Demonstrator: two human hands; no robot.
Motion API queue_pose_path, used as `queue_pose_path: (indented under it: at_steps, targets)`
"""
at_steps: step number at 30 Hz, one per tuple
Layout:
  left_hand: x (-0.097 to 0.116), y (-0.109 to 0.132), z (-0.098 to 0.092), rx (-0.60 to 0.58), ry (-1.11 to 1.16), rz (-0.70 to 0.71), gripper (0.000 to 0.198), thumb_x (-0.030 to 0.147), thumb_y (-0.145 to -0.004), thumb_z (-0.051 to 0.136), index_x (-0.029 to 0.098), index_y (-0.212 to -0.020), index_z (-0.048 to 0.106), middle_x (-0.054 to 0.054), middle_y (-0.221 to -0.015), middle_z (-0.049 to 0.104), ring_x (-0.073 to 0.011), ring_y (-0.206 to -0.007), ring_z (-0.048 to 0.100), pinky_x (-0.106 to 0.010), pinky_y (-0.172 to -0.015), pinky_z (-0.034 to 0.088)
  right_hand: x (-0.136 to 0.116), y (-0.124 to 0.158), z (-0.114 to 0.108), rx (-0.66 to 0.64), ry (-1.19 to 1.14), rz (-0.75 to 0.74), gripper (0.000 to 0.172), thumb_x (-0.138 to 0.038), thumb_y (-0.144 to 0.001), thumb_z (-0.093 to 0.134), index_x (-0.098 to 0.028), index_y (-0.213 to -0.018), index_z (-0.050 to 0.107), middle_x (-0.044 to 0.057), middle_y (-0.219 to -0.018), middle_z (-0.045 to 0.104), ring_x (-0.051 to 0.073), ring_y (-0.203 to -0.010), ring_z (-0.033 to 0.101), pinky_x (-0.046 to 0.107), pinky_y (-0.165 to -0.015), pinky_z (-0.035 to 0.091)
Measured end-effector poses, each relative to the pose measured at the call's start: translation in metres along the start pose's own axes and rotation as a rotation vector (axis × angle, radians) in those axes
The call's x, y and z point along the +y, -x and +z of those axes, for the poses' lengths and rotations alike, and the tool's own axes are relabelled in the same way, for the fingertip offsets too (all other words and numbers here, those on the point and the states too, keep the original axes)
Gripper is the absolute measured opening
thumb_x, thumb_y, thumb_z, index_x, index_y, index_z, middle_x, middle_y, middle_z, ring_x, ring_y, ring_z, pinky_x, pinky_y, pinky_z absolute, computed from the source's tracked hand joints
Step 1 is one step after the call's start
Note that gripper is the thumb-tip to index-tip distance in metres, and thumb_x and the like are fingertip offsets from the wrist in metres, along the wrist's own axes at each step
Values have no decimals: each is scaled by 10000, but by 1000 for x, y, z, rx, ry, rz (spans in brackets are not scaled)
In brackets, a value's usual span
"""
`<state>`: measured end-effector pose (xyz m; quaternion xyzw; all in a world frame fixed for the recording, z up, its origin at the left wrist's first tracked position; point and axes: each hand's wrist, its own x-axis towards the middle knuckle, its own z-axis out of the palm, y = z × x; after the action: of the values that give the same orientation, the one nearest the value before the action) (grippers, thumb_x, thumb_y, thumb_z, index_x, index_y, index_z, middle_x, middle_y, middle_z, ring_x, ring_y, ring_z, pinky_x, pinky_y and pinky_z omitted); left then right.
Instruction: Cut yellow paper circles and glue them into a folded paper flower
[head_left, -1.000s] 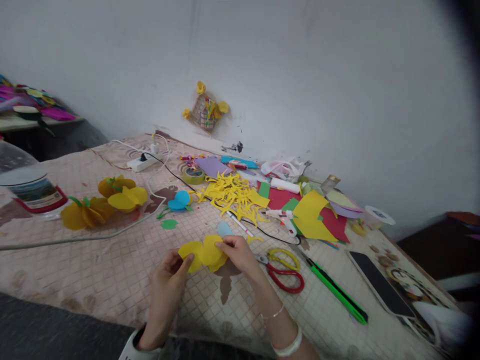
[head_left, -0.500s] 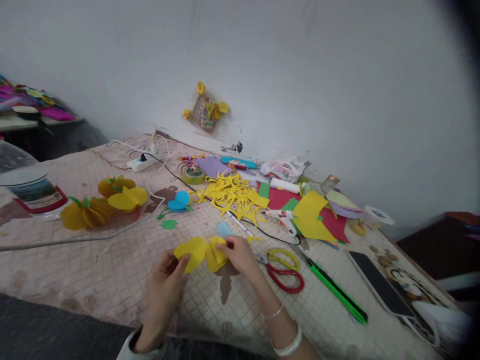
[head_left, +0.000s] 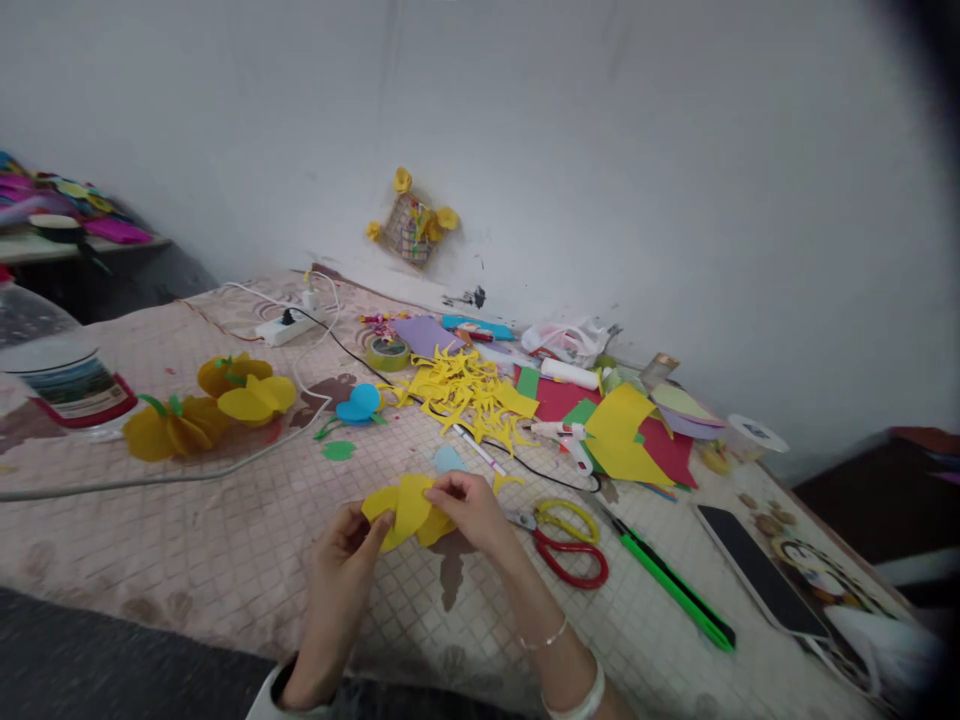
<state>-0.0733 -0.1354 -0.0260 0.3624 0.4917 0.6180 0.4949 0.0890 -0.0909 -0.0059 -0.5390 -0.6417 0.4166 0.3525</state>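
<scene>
Yellow paper pieces (head_left: 410, 508) are held between my two hands over the table's front part. My left hand (head_left: 346, 560) pinches the left piece between thumb and fingers. From the right, my right hand (head_left: 469, 505) pinches another yellow piece, and the pieces overlap in the middle. Whether they are stuck together I cannot tell. Scissors with red and yellow handles (head_left: 570, 555) lie beside my right wrist. Just behind my hands are a pale blue paper piece (head_left: 448, 459) and a green paper leaf (head_left: 339, 450).
A green utility knife (head_left: 679, 588) and a phone (head_left: 757, 570) lie to the right. Yellow scraps (head_left: 469, 385), a glue gun (head_left: 566, 438) and coloured paper (head_left: 622, 430) are behind. Yellow paper pumpkins (head_left: 176, 428), a plastic bottle (head_left: 71, 385) and a power strip (head_left: 289, 326) stand left.
My left hand has moved a little to the right, toward my right hand. The yellow pieces, apart side by side before, now overlap.
</scene>
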Motion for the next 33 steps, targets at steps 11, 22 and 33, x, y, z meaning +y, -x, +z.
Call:
queue_pose_path:
  at_steps: [11,22,33]
  targets:
    - [-9,-3,-8,11,-15,7,324,421,-656,777,174,-834,663,-28,-800,706,-178,-753,647,-261,-680,512,3,-5,-15,118,178,39,133,-218,-659,733,-187,-708,614,-1,-690,598,170,-701,539,290,-679,405]
    - [1,6,7,-57,-14,-29,340,462,-663,752,169,-806,655,-30,-768,700,-193,-723,653,-286,-674,525,-12,1,2,-58,28,1,158,-311,-798,630,-172,-743,682,-20,-678,655,136,-643,587,230,-581,429]
    - [3,2,-2,25,-13,-13,361,485,-609,785,172,-737,658,-8,-676,664,-167,-654,614,-252,-604,493,-1,-4,-9,179,206,-14,153,-188,-668,737,-192,-782,635,39,-846,631,201,-839,537,329,-805,420]
